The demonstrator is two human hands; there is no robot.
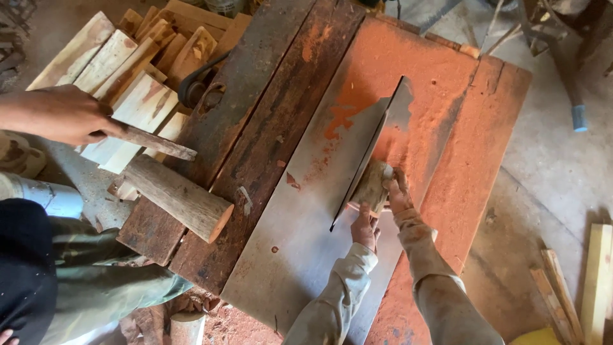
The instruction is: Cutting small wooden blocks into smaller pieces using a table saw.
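Gripping one wood block [372, 185], two hands: left hand [364, 227], right hand [398, 193]

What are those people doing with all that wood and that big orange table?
The person wearing the camera holds a small chunk of wood with both hands, the left hand behind it and the right hand beside it, against an upright metal plate on a sawdust-covered table. On the left, another person's hand grips a thin wooden stick. A short round log lies at the table's edge, beside a pile of split boards.
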